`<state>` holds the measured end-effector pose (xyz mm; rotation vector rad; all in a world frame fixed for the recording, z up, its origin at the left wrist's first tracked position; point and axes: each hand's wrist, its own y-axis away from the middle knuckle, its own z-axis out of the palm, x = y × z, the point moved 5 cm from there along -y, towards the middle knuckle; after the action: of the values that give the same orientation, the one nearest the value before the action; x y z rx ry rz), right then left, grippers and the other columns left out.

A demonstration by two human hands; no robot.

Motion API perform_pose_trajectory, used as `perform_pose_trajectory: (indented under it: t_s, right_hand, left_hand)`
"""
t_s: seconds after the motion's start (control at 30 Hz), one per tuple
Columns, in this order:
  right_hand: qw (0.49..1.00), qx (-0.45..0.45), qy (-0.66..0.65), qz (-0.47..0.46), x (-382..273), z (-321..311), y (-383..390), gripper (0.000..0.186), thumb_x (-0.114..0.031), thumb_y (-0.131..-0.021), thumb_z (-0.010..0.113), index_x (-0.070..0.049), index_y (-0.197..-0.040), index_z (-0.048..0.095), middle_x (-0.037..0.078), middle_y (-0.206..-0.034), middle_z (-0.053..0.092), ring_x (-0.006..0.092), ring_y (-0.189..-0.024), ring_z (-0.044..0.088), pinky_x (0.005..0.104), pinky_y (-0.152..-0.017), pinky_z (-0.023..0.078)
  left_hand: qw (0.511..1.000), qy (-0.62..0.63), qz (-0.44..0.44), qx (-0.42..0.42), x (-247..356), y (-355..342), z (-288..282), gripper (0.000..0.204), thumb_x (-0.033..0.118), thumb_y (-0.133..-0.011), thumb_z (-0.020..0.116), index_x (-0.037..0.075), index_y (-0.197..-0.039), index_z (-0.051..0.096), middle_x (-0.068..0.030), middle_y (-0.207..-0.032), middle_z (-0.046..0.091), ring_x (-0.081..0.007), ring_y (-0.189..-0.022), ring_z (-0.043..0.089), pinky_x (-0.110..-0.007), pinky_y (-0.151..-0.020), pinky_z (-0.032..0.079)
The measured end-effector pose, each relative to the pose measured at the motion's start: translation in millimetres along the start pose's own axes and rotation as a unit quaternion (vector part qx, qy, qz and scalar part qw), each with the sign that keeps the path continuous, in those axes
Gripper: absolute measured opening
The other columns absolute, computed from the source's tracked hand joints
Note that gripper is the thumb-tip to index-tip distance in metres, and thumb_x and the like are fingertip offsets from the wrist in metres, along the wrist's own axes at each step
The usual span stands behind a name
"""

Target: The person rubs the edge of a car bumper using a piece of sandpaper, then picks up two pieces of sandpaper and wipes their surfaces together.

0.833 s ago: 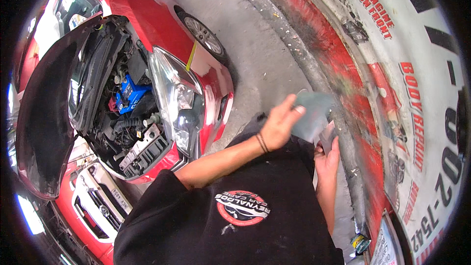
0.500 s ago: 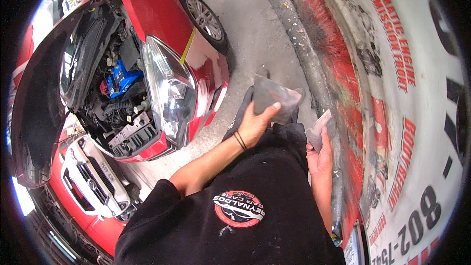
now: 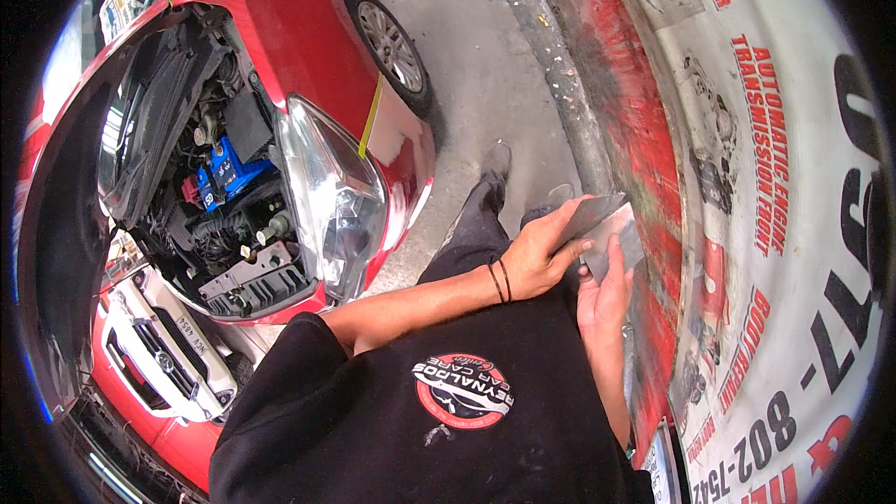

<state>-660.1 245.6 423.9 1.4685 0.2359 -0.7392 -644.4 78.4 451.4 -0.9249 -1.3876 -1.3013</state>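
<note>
My left hand is closed on a flat dark grey plate, thumb across its near side. My right hand pinches a smaller grey spreader with a pale pinkish smear on its face. The two flat pieces overlap in front of my body, close together; whether they touch I cannot tell. To my left stands a red car with its hood up. Yellow tape borders a pale, dull patch behind its headlight.
The engine bay holds a blue battery. Another vehicle's white front is at lower left. A concrete kerb and red-stained ground run along my right, beside a large printed banner. My shoe is on grey pavement.
My left hand has moved right with the plate, bringing it up against or over the spreader in my right hand. The plate has turned more edge-on.
</note>
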Motion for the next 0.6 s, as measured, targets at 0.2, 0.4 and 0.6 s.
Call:
perform_pose_trajectory:
  t_s: [0.2, 0.4, 0.6]
  right_hand:
    - [0.993, -0.054, 0.042, -0.093, -26, 63, -3, 0.036, -0.028, -0.103, 0.068, -0.01, -0.132, 0.057, 0.004, -0.115, 0.069, 0.0146, -0.091, 0.068, 0.0296, -0.058, 0.052]
    - [0.96, -0.142, 0.171, -0.168, -55, 93, 6, 0.038, -0.024, -0.102, 0.07, -0.009, -0.135, 0.058, 0.001, -0.113, 0.069, 0.0127, -0.092, 0.066, 0.0328, -0.07, 0.053]
    - [0.901, -0.187, 0.234, -0.314, -102, 112, 20, 0.04, -0.025, -0.108, 0.062, 0.0, -0.139, 0.057, 0.007, -0.125, 0.067, 0.0184, -0.111, 0.066, 0.0403, -0.094, 0.056]
  left_hand:
    - [1.0, 0.005, 0.002, -0.014, 11, -17, -34, 0.046, 0.007, -0.103, 0.065, -0.001, -0.145, 0.049, -0.0205, -0.116, 0.071, -0.0258, -0.102, 0.07, -0.038, -0.092, 0.053]
    - [0.993, -0.015, 0.03, -0.111, 28, -27, -62, 0.048, 0.012, -0.102, 0.067, -0.001, -0.145, 0.048, -0.022, -0.115, 0.073, -0.029, -0.104, 0.071, -0.041, -0.093, 0.054]
    - [0.978, -0.005, -0.07, -0.196, 24, -14, -60, 0.052, 0.037, -0.108, 0.063, -0.002, -0.142, 0.056, -0.0169, -0.125, 0.073, -0.0227, -0.116, 0.066, -0.039, -0.103, 0.05]
